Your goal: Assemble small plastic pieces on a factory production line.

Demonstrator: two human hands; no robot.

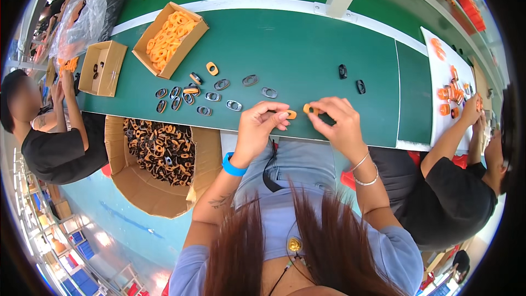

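Observation:
Near the front edge of the green table, my left hand (262, 122) pinches a small orange oval ring (291, 114) between thumb and fingertips. Just to its right, my right hand (341, 123) grips another orange ring-shaped piece (308, 109), partly covered by the fingers. The two pieces are a little apart. Left of my hands lie several dark oval rings (234, 105), some joined with orange parts. A single orange oval ring (212, 68) lies behind them. Farther right are two black oval pieces (343, 71).
A cardboard box of orange rings (204, 26) and a smaller box (114, 71) stand at the left on the table (307, 44). Below the edge is a large carton (148, 200) of black-and-orange pieces. Co-workers sit on both sides; a white board (438, 123) with orange parts lies right.

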